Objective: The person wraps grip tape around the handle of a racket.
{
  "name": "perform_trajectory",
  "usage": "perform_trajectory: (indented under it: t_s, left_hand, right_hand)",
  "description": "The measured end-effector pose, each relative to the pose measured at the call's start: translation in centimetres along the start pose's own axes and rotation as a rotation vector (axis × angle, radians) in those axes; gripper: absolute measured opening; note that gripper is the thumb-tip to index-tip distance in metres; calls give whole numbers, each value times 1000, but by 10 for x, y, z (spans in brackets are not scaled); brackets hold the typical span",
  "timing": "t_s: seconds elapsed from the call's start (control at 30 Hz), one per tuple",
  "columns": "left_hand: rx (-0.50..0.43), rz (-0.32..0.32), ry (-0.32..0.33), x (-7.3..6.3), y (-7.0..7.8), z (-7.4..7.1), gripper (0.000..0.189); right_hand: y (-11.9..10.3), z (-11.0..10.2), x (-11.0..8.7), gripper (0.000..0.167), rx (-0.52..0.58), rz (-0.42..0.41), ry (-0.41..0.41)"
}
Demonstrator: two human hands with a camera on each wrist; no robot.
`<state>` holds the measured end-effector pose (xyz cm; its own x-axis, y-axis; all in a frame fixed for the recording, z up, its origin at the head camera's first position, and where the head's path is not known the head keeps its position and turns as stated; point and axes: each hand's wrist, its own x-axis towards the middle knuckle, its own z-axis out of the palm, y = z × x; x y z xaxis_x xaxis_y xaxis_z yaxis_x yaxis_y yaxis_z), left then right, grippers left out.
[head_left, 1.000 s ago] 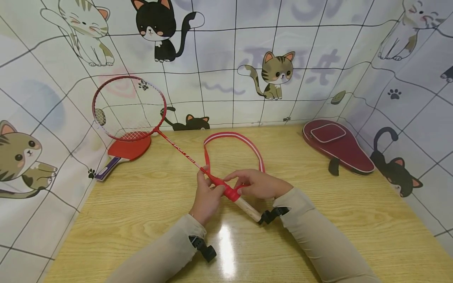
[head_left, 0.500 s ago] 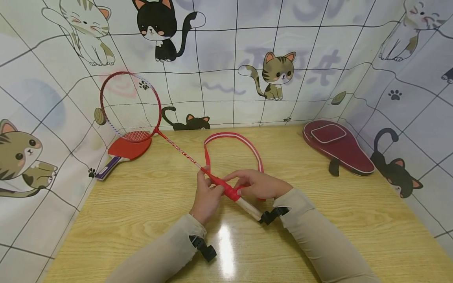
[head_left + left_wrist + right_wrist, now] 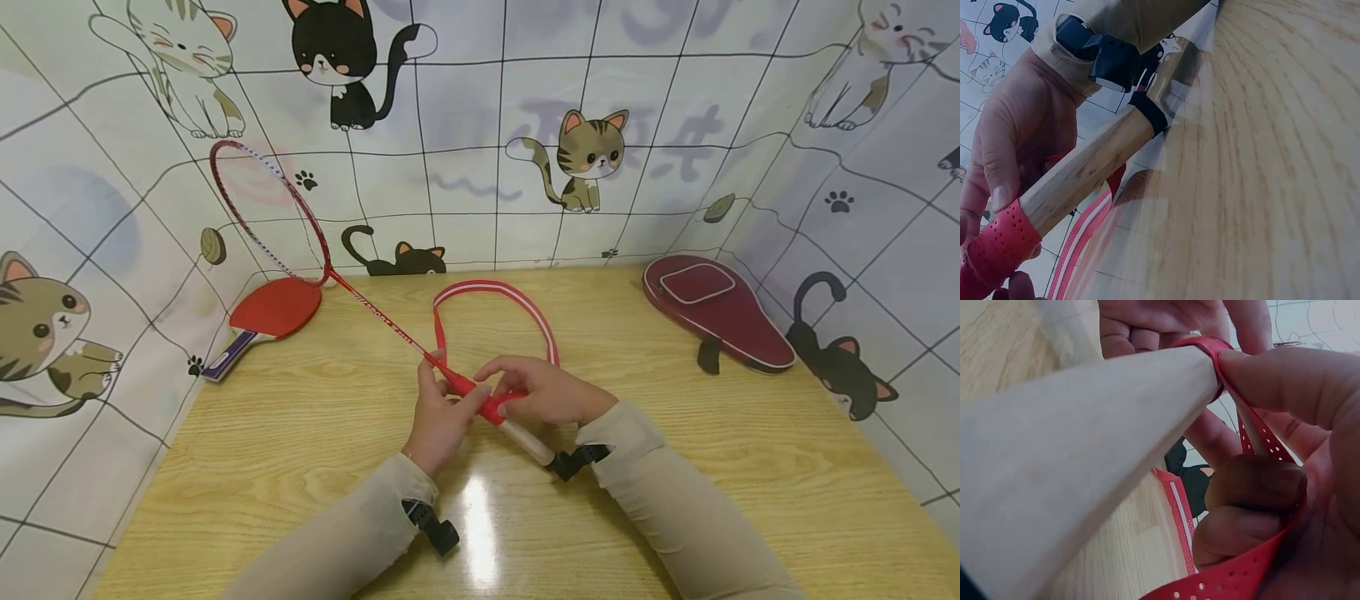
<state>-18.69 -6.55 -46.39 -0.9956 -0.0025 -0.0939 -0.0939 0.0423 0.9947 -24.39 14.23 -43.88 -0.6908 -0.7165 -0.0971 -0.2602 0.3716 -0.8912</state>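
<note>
My left hand (image 3: 441, 425) holds a badminton racket (image 3: 378, 315) at the top of its handle, thumb on the red wrap. Red perforated grip tape (image 3: 1000, 247) is wound round the upper handle. Below it the wooden handle (image 3: 1097, 425) is bare, with a black band (image 3: 1149, 114) near its butt. My right hand (image 3: 555, 390) pinches the tape beside the handle. In the right wrist view its thumb (image 3: 1279, 378) presses at the tape's edge, and the fingers curl round the loose strip. The free tape arcs over the table behind both hands.
A red table tennis bat (image 3: 276, 307) lies at the back left, near the racket head. A dark red bat case (image 3: 720, 312) lies at the back right. A cat-printed wall covering (image 3: 465, 179) stands behind the wooden table (image 3: 300, 433).
The racket has turned about its shaft, so its head now appears narrower and more edge-on. My left thumb has shifted further over the wrap. Both hands stay in nearly the same place.
</note>
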Motion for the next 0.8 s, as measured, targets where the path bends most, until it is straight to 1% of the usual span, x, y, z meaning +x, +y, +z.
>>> perform_trajectory:
  t_s: [0.1,0.23,0.3,0.43,0.57,0.8]
  left_hand:
    - [54,-2,7,-1,-1,0,91]
    - [85,-3,5,0,-3,0,98]
    - [82,-3,1,0,-4,0,98]
    - [77,4,-20,1,-4,1,91]
    - [68,0,-38,1,-2,2,85]
    - [4,-10,-34,0,1,4,84]
  right_hand:
    - [1,3,1,49,-28,-25,15]
    - [0,6,2,48,-59,-57,28]
    - [0,7,2,48,-75,-60,36]
    - [-1,5,2,48,-103,-56,42]
    - [-1,3,2,47,-98,-43,22]
    - [2,-2,1,46,-69,-32,5]
